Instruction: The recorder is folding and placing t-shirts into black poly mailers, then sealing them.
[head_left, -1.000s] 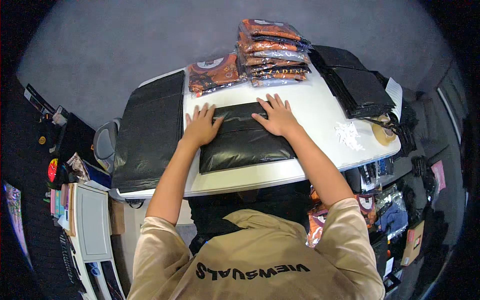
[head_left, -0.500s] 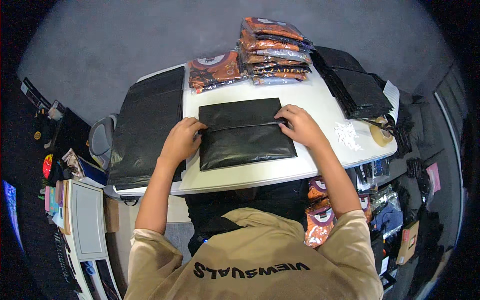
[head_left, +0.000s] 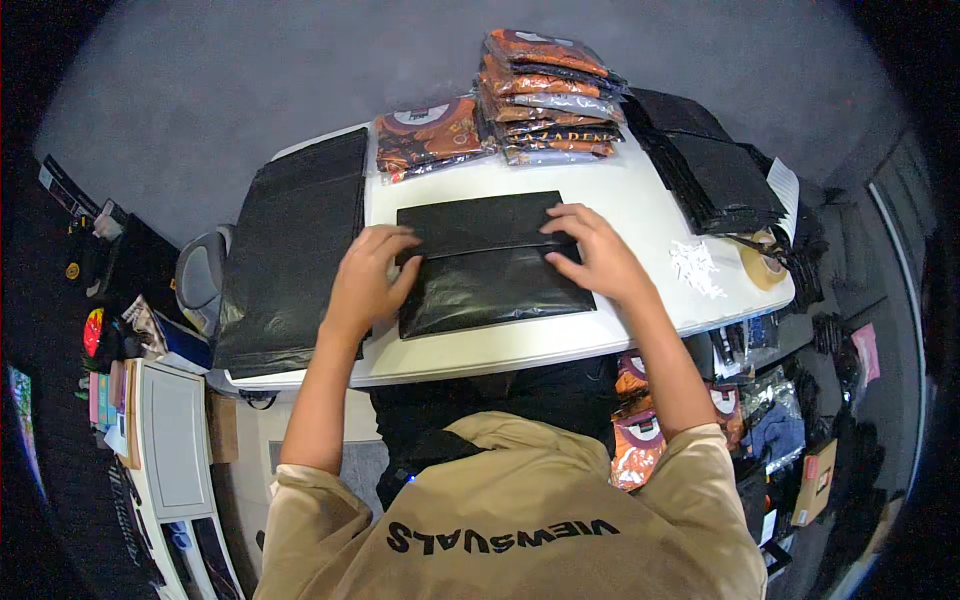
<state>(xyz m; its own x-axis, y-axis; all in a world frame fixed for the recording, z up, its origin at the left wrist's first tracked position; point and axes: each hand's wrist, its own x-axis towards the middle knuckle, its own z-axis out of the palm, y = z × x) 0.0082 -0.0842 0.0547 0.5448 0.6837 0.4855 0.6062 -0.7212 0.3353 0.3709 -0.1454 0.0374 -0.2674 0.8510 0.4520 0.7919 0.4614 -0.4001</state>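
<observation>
A black plastic mailer bag [head_left: 490, 265] lies flat on the white table [head_left: 520, 345] in front of me, its top flap folded down. My left hand [head_left: 368, 280] rests on the bag's left edge with fingers pressing at the flap line. My right hand [head_left: 590, 252] presses on the right end of the flap, fingers spread. Neither hand lifts the bag.
A pile of black bags [head_left: 290, 250] covers the table's left end. Orange packaged garments [head_left: 428, 135] and a taller stack of them [head_left: 548, 95] sit at the back. More black mailers [head_left: 715, 165] lie at the right, with a tape roll [head_left: 762, 265] and white paper scraps [head_left: 698, 268].
My hands slid outward from the bag's middle to its sides, then moved in along the folded flap. The bag now lies straighter, with its flap folded over.
</observation>
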